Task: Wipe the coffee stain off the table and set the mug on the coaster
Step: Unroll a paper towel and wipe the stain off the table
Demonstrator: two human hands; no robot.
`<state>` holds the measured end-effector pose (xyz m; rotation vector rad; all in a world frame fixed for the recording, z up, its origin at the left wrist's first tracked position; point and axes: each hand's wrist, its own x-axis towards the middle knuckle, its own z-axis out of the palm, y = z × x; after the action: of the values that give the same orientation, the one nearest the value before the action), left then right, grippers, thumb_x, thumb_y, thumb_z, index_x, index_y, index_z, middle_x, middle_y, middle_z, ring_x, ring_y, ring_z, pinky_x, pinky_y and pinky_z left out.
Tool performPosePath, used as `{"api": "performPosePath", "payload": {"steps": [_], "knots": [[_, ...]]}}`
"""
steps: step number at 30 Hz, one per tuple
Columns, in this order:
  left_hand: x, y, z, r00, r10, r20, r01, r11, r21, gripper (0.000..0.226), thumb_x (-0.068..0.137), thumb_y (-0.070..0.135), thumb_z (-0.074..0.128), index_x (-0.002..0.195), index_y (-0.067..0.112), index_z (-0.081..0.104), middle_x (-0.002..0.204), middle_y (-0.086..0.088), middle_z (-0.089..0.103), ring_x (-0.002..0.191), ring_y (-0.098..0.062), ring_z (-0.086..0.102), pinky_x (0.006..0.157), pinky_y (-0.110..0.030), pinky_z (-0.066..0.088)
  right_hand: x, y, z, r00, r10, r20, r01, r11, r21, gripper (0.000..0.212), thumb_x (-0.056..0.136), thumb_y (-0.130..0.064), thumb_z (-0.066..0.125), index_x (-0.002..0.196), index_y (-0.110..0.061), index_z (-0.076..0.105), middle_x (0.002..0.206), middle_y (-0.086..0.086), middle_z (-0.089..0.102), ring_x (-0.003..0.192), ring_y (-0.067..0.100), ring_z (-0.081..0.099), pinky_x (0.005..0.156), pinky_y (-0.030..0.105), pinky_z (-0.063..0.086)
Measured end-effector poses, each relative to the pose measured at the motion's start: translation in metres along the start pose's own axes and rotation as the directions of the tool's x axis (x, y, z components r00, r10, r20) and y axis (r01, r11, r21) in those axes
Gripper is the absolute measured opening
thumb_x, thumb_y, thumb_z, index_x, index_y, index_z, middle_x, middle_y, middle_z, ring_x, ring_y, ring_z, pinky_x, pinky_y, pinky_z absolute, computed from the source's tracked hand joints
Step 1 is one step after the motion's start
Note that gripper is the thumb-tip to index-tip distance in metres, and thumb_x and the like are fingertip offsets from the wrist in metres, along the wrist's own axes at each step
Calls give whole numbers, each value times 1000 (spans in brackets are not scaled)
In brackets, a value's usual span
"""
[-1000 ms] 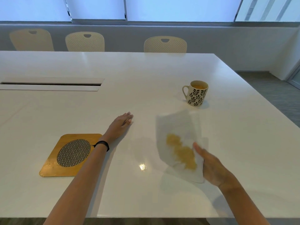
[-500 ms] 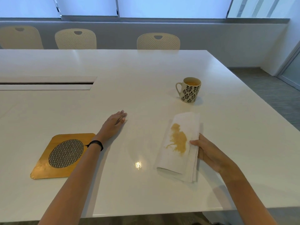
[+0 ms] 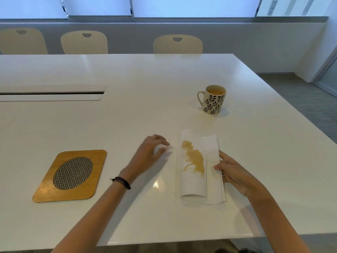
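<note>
White paper towel (image 3: 211, 161) carries a mustard-brown coffee blotch (image 3: 194, 159) down its folded face. The mug (image 3: 213, 99) is cream, printed with rows of black leaf sprigs, tan liquid inside. Glossy white table (image 3: 127, 79) all round. The coaster (image 3: 70, 176) is golden-brown wood with an oval of black-and-white woven mesh. Black band (image 3: 122, 182) on the left wrist. Beige perforated chairs (image 3: 177, 44) behind.

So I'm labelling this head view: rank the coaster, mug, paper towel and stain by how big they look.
1. Coaster and paper towel: look alike, unranked.
2. Stain and mug: too close to rank, and the mug sits farther away.
</note>
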<state>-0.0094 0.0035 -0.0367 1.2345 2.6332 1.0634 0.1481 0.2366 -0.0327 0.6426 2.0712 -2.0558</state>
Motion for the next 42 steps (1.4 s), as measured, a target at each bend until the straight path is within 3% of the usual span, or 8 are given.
{"api": "performPosePath", "payload": {"steps": [6, 12, 20, 25, 27, 29, 37, 42], "knots": [[-18, 42, 25, 977, -89, 193, 96, 995, -28, 42, 94, 31, 51, 133, 16, 48, 124, -2, 52, 102, -16, 52, 92, -24, 39, 3, 2, 0, 1000, 17, -22, -17, 1000, 18, 51, 93, 0, 37, 133, -31, 43, 121, 6, 64, 95, 22, 63, 69, 30, 51], [-22, 50, 36, 975, -88, 202, 101, 994, -52, 58, 90, 40, 55, 141, 21, 36, 128, 3, 45, 97, -11, 52, 88, -23, 42, 3, -2, 7, 1000, 2, 12, -3, 998, 58, 31, 100, -34, 35, 126, -30, 52, 113, 6, 69, 95, 25, 66, 67, 34, 53], [-16, 49, 35, 973, -79, 216, 115, 980, -160, 57, 85, 38, 63, 136, 27, 41, 122, 3, 47, 92, -7, 54, 75, -5, 39, 9, 0, 7, 999, -37, -14, 39, 993, 109, 37, 93, -11, 51, 128, -23, 51, 112, 3, 70, 101, 22, 67, 85, 38, 55], [-2, 49, 28, 915, -268, 301, 398, 716, -573, 61, 89, 29, 61, 142, 18, 32, 119, -9, 59, 88, -16, 60, 76, -22, 53, 14, -8, 3, 996, -86, -21, 88, 976, 199, 42, 91, -8, 53, 130, -23, 50, 116, 5, 69, 105, 25, 65, 91, 43, 52], [2, 49, 22, 884, -265, 385, 464, 602, -650, 51, 91, 28, 57, 137, 17, 38, 101, 2, 70, 80, -11, 65, 73, -22, 55, 15, -12, 4, 993, -116, -13, 116, 968, 224, 42, 89, -8, 55, 128, -24, 51, 115, 3, 69, 103, 23, 66, 86, 39, 56], [5, 50, 16, 883, -198, 426, 455, 584, -672, 37, 93, 25, 55, 128, 25, 46, 83, 14, 73, 74, -3, 67, 68, -17, 55, 16, -16, 6, 989, -146, 6, 141, 962, 236, 44, 86, -10, 58, 126, -27, 52, 114, 1, 70, 102, 22, 67, 82, 36, 58], [11, 47, 6, 925, -115, 361, 359, 572, -738, 39, 91, 13, 57, 127, 25, 53, 112, -6, 70, 99, -24, 68, 74, -31, 59, 14, -22, 5, 970, -216, 112, 175, 939, 296, 51, 79, -26, 61, 129, -28, 51, 121, 0, 67, 108, 22, 64, 88, 40, 55], [14, 50, 5, 959, -155, 237, 282, 594, -753, 25, 91, 6, 55, 112, 14, 67, 99, 7, 74, 88, -15, 70, 68, -28, 60, 11, -26, 4, 964, -222, 148, 154, 915, 374, 40, 95, -46, 32, 123, -34, 59, 114, -2, 70, 100, 17, 68, 76, 34, 59]]}}
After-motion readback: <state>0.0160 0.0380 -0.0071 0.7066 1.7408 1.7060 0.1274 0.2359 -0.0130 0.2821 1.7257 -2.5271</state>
